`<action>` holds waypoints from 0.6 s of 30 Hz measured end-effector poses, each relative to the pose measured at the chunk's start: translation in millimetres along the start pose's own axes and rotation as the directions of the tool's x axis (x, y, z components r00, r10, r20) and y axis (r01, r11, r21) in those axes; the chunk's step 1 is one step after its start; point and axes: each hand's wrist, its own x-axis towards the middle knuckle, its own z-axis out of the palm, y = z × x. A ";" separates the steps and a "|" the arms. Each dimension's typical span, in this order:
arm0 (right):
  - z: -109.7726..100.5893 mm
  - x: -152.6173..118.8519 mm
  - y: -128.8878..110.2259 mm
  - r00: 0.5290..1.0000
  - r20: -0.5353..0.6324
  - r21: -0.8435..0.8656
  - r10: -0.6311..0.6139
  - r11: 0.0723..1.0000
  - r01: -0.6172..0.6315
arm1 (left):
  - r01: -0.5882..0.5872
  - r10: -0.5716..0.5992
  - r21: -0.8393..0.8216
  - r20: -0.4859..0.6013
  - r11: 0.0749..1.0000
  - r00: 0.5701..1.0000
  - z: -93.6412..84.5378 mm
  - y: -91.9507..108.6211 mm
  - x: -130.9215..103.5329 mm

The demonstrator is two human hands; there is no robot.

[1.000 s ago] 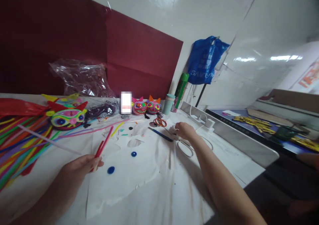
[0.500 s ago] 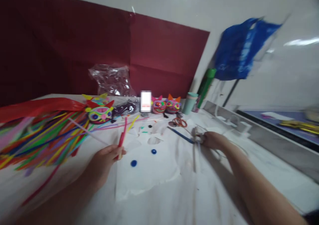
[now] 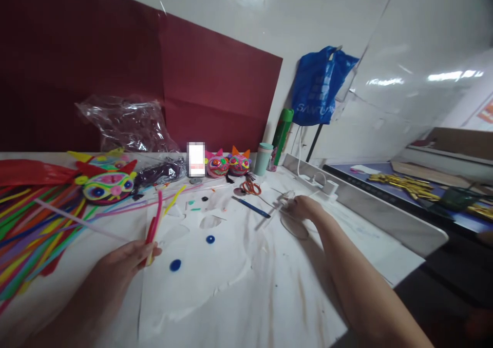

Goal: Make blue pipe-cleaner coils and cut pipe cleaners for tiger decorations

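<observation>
My left hand (image 3: 133,258) is closed around a few narrow coloured strips (image 3: 155,217), pink, red and pale yellow, which stand upright from the fingers. Below and beside it lies a white sheet (image 3: 192,291) bearing two blue discs (image 3: 175,265). On the right, my right hand (image 3: 306,207) has its fingers curled at a small pale object (image 3: 285,200) beside a looped cord (image 3: 295,227); its kind and the grip are hard to make out. A thin whitish stick (image 3: 266,219) lies just left of it, near a dark blue pen-like tool (image 3: 251,207) and orange-handled scissors (image 3: 251,187).
Coloured strips (image 3: 57,219) are heaped at the left beside a decorated animal head (image 3: 110,184). Two smaller heads (image 3: 217,166) stand at the back near a mint cup (image 3: 264,159) and a green can (image 3: 283,132). A power strip (image 3: 314,181) lies along the right ledge (image 3: 370,212).
The view has turned right, so the table's things sit further left. My left hand still grips the strips. The whitish stick by my right hand now slants to the lower left instead of pointing down.
</observation>
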 end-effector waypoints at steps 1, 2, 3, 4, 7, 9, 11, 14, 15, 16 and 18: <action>-2.1 -1.6 0.5 1.000 -0.002 0.002 0.001 1.000 -0.001 | -0.004 0.004 0.004 0.012 1.000 1.000 -0.4 0.7 -0.8; -4.9 -3.7 0.8 1.000 -0.009 0.006 -0.003 1.000 0.003 | -0.011 0.011 0.005 0.024 1.000 1.000 -1.0 0.6 -1.0; -8.2 -6.2 0.4 1.000 -0.021 0.011 -0.008 1.000 0.008 | -0.021 0.021 0.009 0.035 1.000 0.999 -1.8 -0.3 -0.8; -11.8 -8.9 -0.9 0.999 -0.038 0.016 -0.015 1.000 0.015 | -0.027 0.027 0.017 0.044 0.999 0.999 -2.7 -1.4 -0.4; -20.2 -14.9 -14.8 0.993 -0.098 0.043 -0.062 0.997 0.066 | -0.037 0.035 0.034 0.055 0.999 0.998 -4.1 -3.8 0.1; -21.9 -14.6 -34.4 0.983 -0.133 0.069 -0.125 0.988 0.135 | -0.047 0.045 0.032 0.052 0.998 0.998 -4.1 -3.4 -0.4; -20.4 -9.1 -60.4 0.969 -0.146 0.097 -0.199 0.972 0.214 | -0.056 0.054 0.030 0.050 0.998 0.997 -4.0 -2.7 -0.4; -15.1 7.3 -100.5 0.953 -0.133 0.132 -0.273 0.948 0.290 | -0.063 0.062 0.029 0.053 0.998 0.997 -5.1 -5.1 2.2; -13.5 13.5 -111.7 0.951 -0.130 0.138 -0.280 0.945 0.297 | -0.076 0.075 0.019 0.063 0.997 0.995 -5.8 -6.9 3.2; -12.3 19.5 -121.1 0.951 -0.128 0.141 -0.280 0.944 0.297 | -0.092 0.091 0.009 0.069 0.996 0.993 -6.6 -9.1 3.8; -10.6 29.7 -134.9 0.957 -0.121 0.140 -0.265 0.950 0.281 | -0.130 0.131 -0.014 0.086 0.991 0.988 -8.1 -13.6 4.1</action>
